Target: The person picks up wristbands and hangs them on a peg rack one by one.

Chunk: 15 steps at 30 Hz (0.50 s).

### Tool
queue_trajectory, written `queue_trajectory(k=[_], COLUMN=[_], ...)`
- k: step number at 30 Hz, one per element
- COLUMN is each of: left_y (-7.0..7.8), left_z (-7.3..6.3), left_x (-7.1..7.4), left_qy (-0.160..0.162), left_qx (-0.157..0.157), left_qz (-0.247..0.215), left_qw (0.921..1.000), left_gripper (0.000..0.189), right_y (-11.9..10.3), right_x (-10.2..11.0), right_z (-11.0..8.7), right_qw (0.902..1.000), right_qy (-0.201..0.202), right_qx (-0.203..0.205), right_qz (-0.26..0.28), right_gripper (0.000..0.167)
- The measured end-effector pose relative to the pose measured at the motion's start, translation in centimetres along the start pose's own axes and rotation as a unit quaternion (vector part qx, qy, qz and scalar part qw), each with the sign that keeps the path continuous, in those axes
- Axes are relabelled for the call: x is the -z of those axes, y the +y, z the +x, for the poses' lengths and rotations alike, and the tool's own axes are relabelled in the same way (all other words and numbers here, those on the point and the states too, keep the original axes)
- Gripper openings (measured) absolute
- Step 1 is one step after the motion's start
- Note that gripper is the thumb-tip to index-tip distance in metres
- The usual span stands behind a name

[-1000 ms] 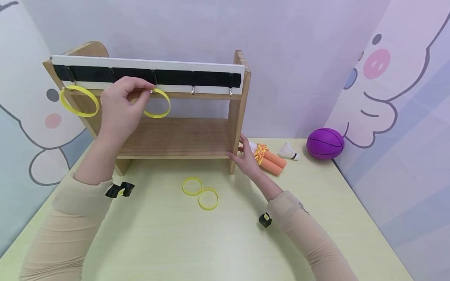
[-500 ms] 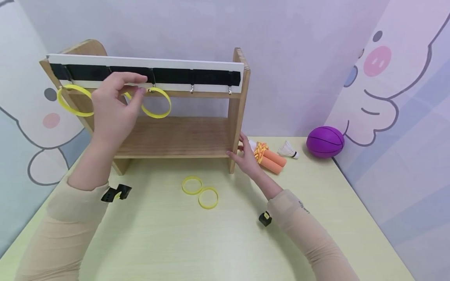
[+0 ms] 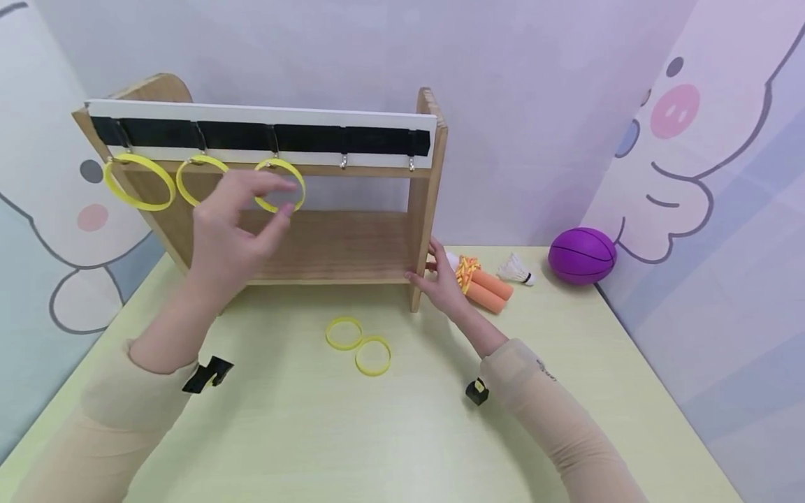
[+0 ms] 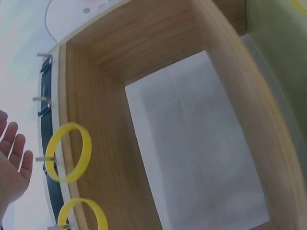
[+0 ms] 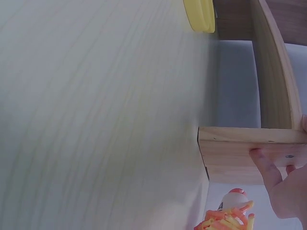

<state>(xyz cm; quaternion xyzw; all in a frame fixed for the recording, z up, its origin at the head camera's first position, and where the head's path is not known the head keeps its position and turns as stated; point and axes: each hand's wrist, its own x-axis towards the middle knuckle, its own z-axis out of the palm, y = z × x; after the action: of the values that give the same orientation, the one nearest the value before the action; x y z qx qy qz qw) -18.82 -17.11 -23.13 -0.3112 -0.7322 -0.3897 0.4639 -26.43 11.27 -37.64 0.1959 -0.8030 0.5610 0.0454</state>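
The third yellow ring (image 3: 303, 187) from the left hangs on a hook (image 3: 274, 158) along the black strip (image 3: 308, 138) of my wooden shelf (image 3: 339, 241), beside two other hanging rings (image 3: 173, 192). My left hand (image 3: 234, 227) is in front of it, holding nothing, thumb and forefinger apart. My right hand (image 3: 444, 283) grips the shelf's right side panel (image 3: 428, 209). Two more rings (image 3: 374, 374) lie side by side on the table (image 3: 402, 447); orange handles (image 3: 487, 297), a shuttlecock (image 3: 516, 271) and a purple ball (image 3: 581, 256) lie to the right.
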Motion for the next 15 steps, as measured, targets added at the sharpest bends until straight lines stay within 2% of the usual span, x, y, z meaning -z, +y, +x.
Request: queue_trajectory(k=[4, 7, 10, 15], left_y=[0.1, 0.0, -0.3, -1.2], left_z=[-1.8, -3.4, -5.1, -7.9], left_x=[-0.7, -1.3, -2.0, -3.0], left_qy=[-0.041, -0.078, -0.109, -0.135], left_qx=[-0.017, -0.019, -0.003, 0.028], left_qz=[-0.007, -0.006, -0.005, 0.001], left_qw=[0.999, 0.9967, 0.994, 0.9904], left_gripper=[0.02, 0.021, 0.024, 0.03], right_y=[0.0, 0.0, 0.0, -0.1], right_x=[-0.1, -0.2, -0.2, -0.1], right_z=[0.0, 0.0, 0.0, 0.0], right_qw=[1.0, 1.0, 1.0, 1.0], right_qy=[0.001, 0.0, 0.0, -0.001], right_qx=[-0.002, -0.006, -0.008, -0.009], right_qz=[0.0, 0.0, -0.001, 0.0], right_gripper=[0.078, 0.078, 0.077, 0.076])
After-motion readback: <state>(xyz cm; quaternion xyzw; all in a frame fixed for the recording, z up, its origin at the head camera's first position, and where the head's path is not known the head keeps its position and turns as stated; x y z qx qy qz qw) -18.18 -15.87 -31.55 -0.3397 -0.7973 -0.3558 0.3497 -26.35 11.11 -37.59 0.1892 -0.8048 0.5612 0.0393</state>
